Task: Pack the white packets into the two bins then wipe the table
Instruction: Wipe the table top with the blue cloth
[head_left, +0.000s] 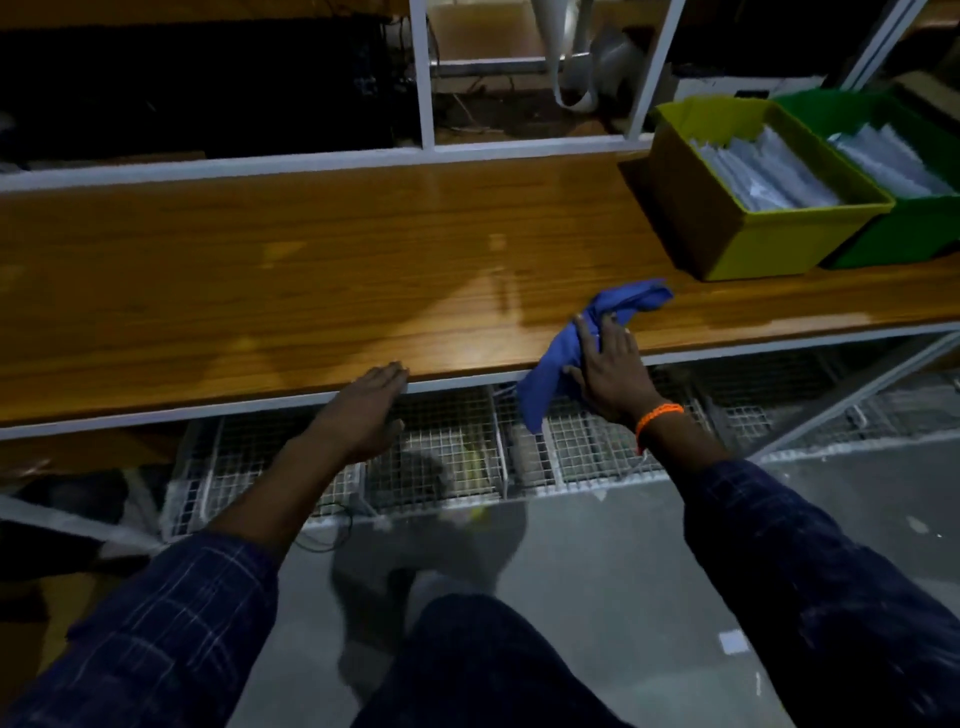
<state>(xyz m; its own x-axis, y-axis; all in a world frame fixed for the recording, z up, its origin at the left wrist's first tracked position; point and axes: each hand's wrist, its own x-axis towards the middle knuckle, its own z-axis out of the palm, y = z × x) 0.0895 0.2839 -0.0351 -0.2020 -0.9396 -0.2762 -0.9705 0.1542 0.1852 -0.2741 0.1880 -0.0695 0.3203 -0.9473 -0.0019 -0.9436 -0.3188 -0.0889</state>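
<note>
Glossy wooden table (311, 249), dim workshop.

2 bins (769, 244), 1 cloth (623, 306), 2 hands (371, 400)

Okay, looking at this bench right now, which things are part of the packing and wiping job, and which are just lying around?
Part of the job:
- white packets
- yellow bin
- green bin
- blue cloth, under the right hand
- wooden table
- left hand, resting at the table edge

Just lying about:
- wire mesh baskets below the table
- grey hose behind the frame
</note>
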